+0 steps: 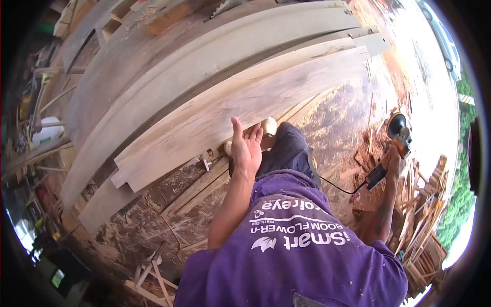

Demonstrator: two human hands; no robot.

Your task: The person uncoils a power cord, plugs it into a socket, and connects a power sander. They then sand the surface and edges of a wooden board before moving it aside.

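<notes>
My right hand [393, 161] grips an angle grinder [377, 176] out to the right, its round dark disc [396, 124] pointing up and away from me. A black cord [340, 190] runs from the tool's rear towards my legs. My left hand [247, 149] is open and palm up, fingers stretched, at the near edge of a long pale wooden plank [230, 115]. Notched tongues show at the plank's ends. The hand overlaps that edge in this view, and nothing lies in the palm.
Beyond the plank lie more long curved boards [204, 61]. Wood offcuts [427, 210] pile up at the right, and sawdust [337, 115] covers the ground. Thin sticks [153, 276] lie at the lower left. A vehicle [444, 43] stands outside at the upper right.
</notes>
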